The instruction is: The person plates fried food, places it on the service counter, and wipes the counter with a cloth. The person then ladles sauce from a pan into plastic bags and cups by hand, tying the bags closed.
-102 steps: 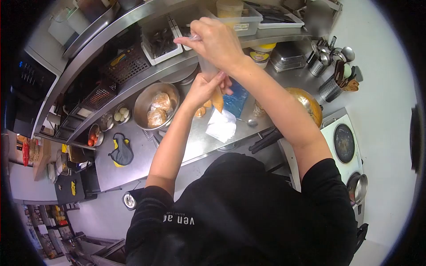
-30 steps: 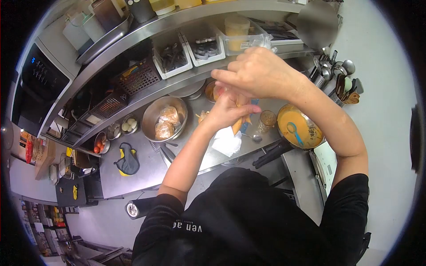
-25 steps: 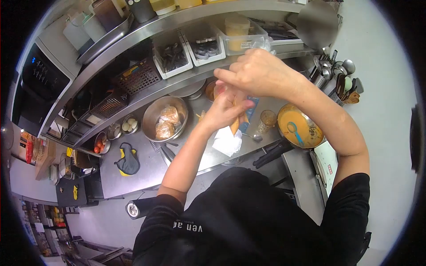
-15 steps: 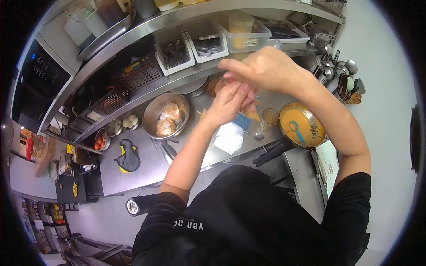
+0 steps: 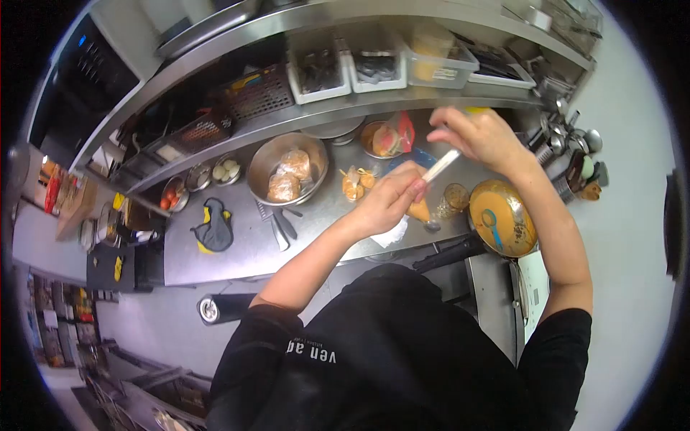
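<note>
My left hand (image 5: 392,197) is closed round the neck of a small plastic bag of orange sauce (image 5: 419,210), whose filled end hangs below my fingers. The bag's twisted clear top (image 5: 442,165) stretches up to my right hand (image 5: 492,140). That hand is curled at the bag's end, its index finger and thumb bent apart. Left of my hands, small tied bags of orange sauce (image 5: 353,185) lie on the counter. Beyond them a bowl (image 5: 374,140) holds a pink-and-clear bag (image 5: 392,140). A glass (image 5: 453,200) stands near the hanging sauce.
A pan of orange sauce (image 5: 503,215) with a blue spoon (image 5: 492,224) is at the right. Left are a large steel bowl (image 5: 257,169) with wrapped packets, knives (image 5: 279,230) and an oven mitt (image 5: 213,226). A steel shelf (image 5: 280,115) runs above the counter.
My hands have moved apart, drawing out the bag's twisted top between them. The view has shifted, so the tied bags and the bowl behind them show more fully.
</note>
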Demonstrator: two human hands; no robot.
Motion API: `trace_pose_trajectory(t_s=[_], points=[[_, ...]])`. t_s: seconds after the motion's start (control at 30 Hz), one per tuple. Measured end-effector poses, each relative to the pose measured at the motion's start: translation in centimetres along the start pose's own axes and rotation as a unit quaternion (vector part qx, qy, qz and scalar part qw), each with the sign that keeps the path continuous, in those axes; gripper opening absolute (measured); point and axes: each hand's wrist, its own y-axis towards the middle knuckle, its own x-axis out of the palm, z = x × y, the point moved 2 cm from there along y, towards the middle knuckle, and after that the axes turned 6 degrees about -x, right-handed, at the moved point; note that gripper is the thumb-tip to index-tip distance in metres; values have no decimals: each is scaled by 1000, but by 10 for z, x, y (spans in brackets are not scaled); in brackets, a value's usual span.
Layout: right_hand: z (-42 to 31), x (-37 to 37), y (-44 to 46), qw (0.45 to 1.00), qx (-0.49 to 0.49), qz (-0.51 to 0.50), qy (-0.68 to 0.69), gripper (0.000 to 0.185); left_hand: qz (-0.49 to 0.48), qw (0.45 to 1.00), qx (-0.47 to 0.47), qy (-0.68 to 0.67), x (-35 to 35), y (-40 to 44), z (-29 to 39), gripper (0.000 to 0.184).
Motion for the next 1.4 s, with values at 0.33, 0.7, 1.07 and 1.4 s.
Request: trace_pose_trajectory(t_s=[0.33, 0.7, 1.07, 1.4], points=[[-43, 100, -36, 947, 81, -268, 161, 27, 8, 962, -58, 266, -15, -42, -94, 11], [-139, 267, -115, 264, 254, 48, 929, 33, 129, 970, -202, 48, -15, -45, -63, 13], [-66, 270, -82, 699, 232, -282, 615, 23, -105, 953, -224, 177, -21, -110, -139, 16], [-162, 362, -109, 893, 200, -86, 394, 13, 349, 637, -590, -353, 28, -204, -279, 13]])
